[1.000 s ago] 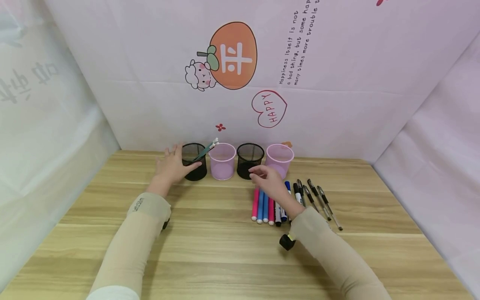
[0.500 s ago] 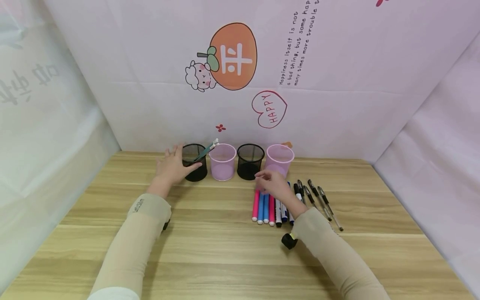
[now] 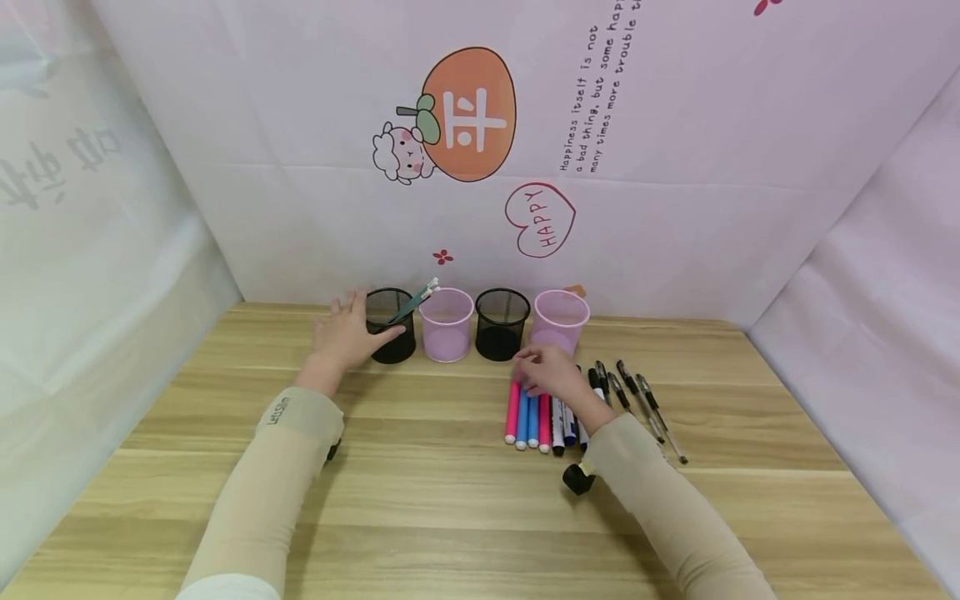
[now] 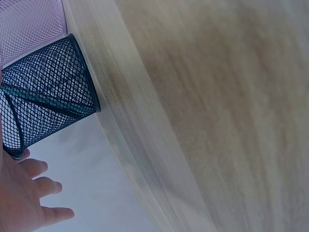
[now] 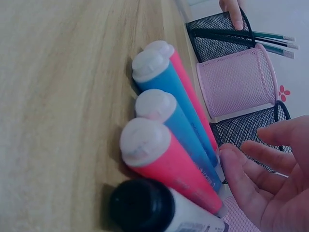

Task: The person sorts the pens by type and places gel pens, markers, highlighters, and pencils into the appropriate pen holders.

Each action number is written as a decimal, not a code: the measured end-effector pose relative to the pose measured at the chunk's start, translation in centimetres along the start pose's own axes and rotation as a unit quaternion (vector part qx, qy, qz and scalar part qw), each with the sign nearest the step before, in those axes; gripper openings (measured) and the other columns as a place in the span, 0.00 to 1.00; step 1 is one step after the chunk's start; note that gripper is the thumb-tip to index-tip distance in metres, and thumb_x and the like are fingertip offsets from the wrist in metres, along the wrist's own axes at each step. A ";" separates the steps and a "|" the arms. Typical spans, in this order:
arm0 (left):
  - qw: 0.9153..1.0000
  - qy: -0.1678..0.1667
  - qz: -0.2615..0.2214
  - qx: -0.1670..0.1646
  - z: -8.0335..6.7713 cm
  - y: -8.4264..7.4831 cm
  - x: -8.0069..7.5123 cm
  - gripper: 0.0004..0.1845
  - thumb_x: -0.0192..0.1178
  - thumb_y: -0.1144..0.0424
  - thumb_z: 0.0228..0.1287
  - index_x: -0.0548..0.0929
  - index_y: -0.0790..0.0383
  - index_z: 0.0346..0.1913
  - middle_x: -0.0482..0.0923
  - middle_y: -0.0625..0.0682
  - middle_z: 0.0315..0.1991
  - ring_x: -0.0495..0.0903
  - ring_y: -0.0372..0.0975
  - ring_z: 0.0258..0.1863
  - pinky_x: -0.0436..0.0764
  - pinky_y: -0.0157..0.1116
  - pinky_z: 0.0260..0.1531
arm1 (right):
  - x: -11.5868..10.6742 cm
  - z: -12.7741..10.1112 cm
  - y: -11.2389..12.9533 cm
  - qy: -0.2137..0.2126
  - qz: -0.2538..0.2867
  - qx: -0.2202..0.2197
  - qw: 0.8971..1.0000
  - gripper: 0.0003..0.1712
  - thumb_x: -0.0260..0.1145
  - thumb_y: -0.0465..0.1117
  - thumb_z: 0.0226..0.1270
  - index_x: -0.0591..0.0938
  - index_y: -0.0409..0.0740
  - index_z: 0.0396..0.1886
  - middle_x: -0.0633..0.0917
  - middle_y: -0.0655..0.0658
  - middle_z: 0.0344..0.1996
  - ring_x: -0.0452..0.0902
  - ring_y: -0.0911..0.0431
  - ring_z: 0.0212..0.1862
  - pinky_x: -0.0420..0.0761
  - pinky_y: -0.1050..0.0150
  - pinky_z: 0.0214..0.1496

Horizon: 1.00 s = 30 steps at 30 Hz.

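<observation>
Four mesh cups are lined up along the backdrop, the leftmost black cup [image 3: 390,325] gripped by the left hand [image 3: 347,333].

The upper ends of the coloured markers [image 3: 527,415] are covered by the right hand [image 3: 551,375], fingers loosely spread, nothing clamped. Bare table [image 3: 420,492] lies in front.

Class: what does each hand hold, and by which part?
Left hand grips the black cup by its side. Right hand holds nothing.
</observation>
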<state>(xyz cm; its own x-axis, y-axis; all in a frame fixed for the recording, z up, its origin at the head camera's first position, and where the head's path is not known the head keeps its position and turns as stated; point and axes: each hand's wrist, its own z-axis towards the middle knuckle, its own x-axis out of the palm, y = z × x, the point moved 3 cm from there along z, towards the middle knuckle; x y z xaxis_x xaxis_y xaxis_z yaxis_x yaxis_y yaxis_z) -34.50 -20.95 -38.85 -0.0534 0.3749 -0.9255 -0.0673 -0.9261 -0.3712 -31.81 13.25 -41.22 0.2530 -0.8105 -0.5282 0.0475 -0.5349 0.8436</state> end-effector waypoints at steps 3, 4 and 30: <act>1.000 0.002 -0.006 -0.001 0.0 0.0 0.0 0.57 0.56 0.29 0.67 0.45 0.64 0.83 0.44 0.68 0.81 0.41 0.68 0.78 0.44 0.74 0.67 | 0.0 0.1 0.1 -0.004 -0.031 0.001 1.000 0.18 0.59 0.39 0.78 0.82 0.30 0.56 0.86 0.36 0.37 0.85 0.52 0.29 0.88 0.61 0.32; 1.000 0.002 -0.008 -0.001 0.0 -0.1 0.0 0.57 0.56 0.30 0.67 0.45 0.64 0.83 0.44 0.68 0.81 0.41 0.68 0.78 0.44 0.74 0.67 | 0.1 0.1 0.1 -0.005 -0.039 0.001 0.999 0.17 0.60 0.39 0.77 0.82 0.30 0.56 0.86 0.37 0.36 0.85 0.52 0.28 0.88 0.61 0.31; 1.000 -0.004 0.003 0.003 0.1 0.1 0.2 0.58 0.55 0.27 0.66 0.45 0.65 0.83 0.44 0.68 0.81 0.42 0.68 0.78 0.46 0.74 0.67 | 2.3 0.9 1.9 0.049 -0.022 0.022 0.998 0.19 0.61 0.37 0.76 0.79 0.30 0.60 0.86 0.36 0.37 0.86 0.50 0.29 0.88 0.58 0.33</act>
<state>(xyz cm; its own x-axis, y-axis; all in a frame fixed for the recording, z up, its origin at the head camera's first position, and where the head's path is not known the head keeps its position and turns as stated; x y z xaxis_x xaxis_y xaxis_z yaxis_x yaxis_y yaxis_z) -34.57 -21.02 -39.04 -0.0615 0.3694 -0.9272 -0.0722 -0.9282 -0.3650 -32.03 10.13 -40.93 0.3449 -0.7597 -0.5513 0.0196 -0.5814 0.8134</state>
